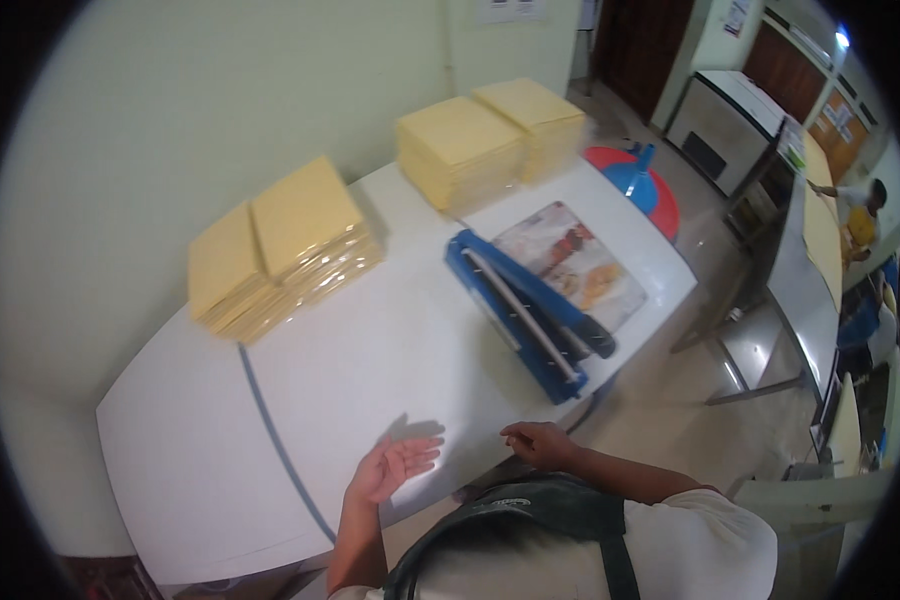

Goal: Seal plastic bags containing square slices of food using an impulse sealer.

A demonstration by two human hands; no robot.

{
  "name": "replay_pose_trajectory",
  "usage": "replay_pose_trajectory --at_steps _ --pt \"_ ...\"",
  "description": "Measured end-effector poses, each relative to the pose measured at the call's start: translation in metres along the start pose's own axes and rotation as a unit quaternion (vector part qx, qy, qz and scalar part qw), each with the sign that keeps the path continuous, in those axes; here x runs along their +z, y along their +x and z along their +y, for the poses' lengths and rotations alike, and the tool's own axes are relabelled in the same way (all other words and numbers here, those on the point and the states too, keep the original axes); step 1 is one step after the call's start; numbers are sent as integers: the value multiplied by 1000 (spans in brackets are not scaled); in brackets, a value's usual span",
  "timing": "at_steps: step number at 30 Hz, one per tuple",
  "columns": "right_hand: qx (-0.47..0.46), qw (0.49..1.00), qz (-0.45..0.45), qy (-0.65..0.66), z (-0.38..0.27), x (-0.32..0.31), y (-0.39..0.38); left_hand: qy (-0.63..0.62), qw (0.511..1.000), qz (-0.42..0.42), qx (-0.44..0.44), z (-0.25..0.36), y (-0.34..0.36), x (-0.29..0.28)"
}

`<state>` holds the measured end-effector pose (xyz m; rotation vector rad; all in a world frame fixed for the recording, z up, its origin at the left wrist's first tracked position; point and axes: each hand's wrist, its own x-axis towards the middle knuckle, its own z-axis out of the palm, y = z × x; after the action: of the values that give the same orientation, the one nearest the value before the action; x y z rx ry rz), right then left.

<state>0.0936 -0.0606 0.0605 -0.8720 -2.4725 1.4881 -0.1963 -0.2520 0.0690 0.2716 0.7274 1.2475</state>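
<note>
My left hand hovers at the near side of the white table, palm up, its fingers spread with nothing in them. My right hand is by the near table edge, back upward, its fingers loosely bent and slightly apart; no object shows in it. Beyond it lies a blue impulse heat sealer with its long arm lifted. The sealer partly covers a flat sheet with a picture of food. Neither hand touches the sealer.
Packs of yellowish flat sheets in clear film form a left stack and a back stack along the wall. A red tub and blue funnel stand beyond the table. Another person is at a long table on the right.
</note>
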Motion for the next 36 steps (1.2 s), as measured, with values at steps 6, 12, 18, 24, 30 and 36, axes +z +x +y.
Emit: replay_pose_trajectory --at_steps 6,12,18,24,30,36 --pt "22 997 41 -54 77 -81 -62 213 971 -67 -84 -76 86 127" --pt "50 984 167 26 194 -193 -98 443 894 -34 -62 -128 218 261" --pt "48 965 258 16 220 -327 -62 291 956 26 -20 -135 296 311" --pt "38 967 249 27 252 -395 10 129 986 88 59 -121 365 321" --pt "43 978 201 -24 277 -461 81 98 940 221 243 -43 456 353" --pt "1 972 211 -106 306 -542 245 -46 867 339 363 71 590 302"
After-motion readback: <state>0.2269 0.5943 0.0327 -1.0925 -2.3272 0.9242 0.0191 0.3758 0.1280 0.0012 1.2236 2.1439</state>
